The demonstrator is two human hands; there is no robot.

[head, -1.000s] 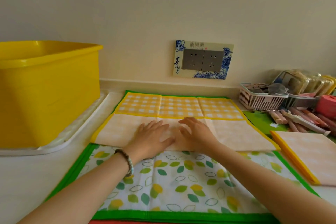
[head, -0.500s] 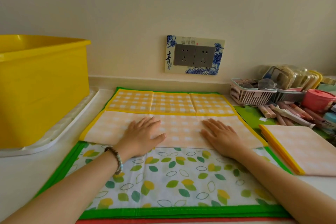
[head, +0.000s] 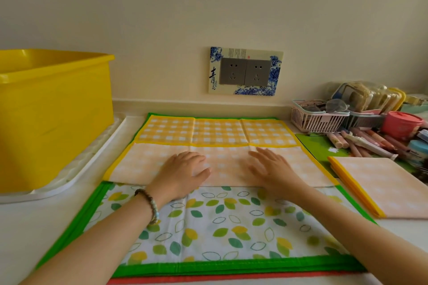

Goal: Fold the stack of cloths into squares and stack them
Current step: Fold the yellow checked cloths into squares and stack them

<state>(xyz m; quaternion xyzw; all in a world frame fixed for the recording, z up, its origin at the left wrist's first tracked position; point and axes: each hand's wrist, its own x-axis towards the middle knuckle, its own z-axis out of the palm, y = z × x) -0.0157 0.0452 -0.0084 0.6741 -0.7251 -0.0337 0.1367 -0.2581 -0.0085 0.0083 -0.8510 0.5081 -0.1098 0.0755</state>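
A yellow tub (head: 55, 109) on a white tray (head: 88, 164) fills the desk's (head: 27, 227) left edge. Mid-desk, a leaf-print cloth (head: 220, 222) lies under the yellow checked cloth (head: 217, 132), whose near part is folded over, pale side up. A folded square (head: 389, 187) sits at the right edge, with a pink basket (head: 317, 118) behind it. The left hand (head: 185, 169) and right hand (head: 273, 166) press flat on the fold, fingers straight.

Yellow-and-white checked cloth (head: 215, 133), paler on its folded flap; leaf-print cloth (head: 222, 227) bordered green; yellow tub (head: 55, 109).
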